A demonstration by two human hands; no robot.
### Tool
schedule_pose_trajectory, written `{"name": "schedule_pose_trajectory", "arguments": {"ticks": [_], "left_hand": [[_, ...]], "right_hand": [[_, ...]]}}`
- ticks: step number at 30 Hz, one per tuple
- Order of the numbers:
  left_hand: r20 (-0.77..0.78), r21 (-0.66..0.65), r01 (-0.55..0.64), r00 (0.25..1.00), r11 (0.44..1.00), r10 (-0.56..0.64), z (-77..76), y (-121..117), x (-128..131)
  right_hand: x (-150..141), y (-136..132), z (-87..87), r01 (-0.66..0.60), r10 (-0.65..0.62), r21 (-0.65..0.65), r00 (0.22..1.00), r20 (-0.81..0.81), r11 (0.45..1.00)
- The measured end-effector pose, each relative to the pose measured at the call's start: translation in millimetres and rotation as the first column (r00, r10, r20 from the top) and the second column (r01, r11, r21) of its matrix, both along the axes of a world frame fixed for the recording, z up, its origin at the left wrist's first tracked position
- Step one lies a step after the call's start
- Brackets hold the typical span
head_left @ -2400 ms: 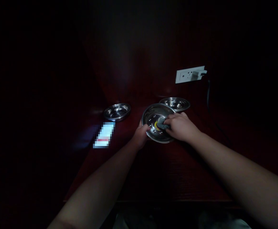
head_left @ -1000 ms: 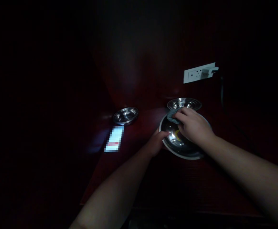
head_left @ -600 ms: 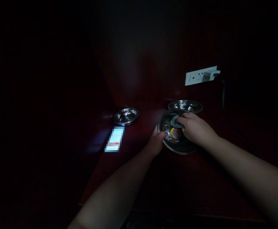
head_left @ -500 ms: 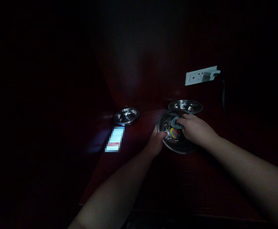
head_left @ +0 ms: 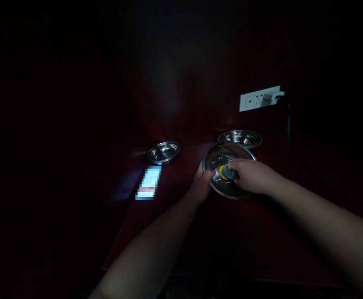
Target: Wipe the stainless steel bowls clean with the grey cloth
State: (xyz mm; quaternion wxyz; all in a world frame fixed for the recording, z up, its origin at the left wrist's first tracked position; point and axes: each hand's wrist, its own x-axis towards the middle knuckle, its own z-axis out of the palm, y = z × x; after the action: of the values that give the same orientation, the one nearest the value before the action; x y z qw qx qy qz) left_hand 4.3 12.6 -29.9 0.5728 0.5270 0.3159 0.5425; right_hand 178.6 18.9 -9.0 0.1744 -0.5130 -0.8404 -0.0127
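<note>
A shiny steel bowl (head_left: 231, 150) is tilted toward me, with a yellow sticker (head_left: 221, 172) on its inside bottom. My left hand (head_left: 202, 182) grips the bowl's left rim, thumb inside and the other fingers mostly hidden behind the wall. Inside the bowl, my right hand (head_left: 252, 175) pinches a grey-green cloth or scrubbing pad (head_left: 230, 171), pressed to the bottom and partly covering the sticker. Its exact kind is hard to make out in the dim light.
Another steel bowl (head_left: 164, 153) stands to the left, beside a lit phone (head_left: 149, 182) with a blurred screen. A steel dish (head_left: 242, 138) lies behind the held bowl. On the wall is a socket plate (head_left: 253, 100) with a plug and a hanging cable (head_left: 289, 124).
My right hand has moved the pad from the upper part of the bowl's inside down onto the sticker. My left hand keeps its hold on the rim.
</note>
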Motion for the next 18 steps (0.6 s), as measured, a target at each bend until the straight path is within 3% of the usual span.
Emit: {"name": "schedule_pose_trajectory", "arguments": {"ticks": [9, 14, 18], "left_hand": [[0.003, -0.023, 0.001, 1.0, 1.0, -0.001, -3.0, 1.9, 0.3], [0.008, -0.015, -0.016, 1.0, 1.0, 0.017, -2.1, 0.6, 2.7], [-0.028, 0.022, -0.035, 0.999, 0.999, 0.035, -1.4, -0.3, 2.5]], "right_hand": [[1.5, -1.5, -4.0, -0.086, 0.086, 0.011, 0.996, 0.004, 0.996], [0.2, -5.8, -2.5, -0.203, 0.197, -0.109, 0.979, -0.056, 0.973], [-2.6, -8.8, 0.2, -0.287, 0.272, -0.134, 0.955, -0.122, 0.948]]}}
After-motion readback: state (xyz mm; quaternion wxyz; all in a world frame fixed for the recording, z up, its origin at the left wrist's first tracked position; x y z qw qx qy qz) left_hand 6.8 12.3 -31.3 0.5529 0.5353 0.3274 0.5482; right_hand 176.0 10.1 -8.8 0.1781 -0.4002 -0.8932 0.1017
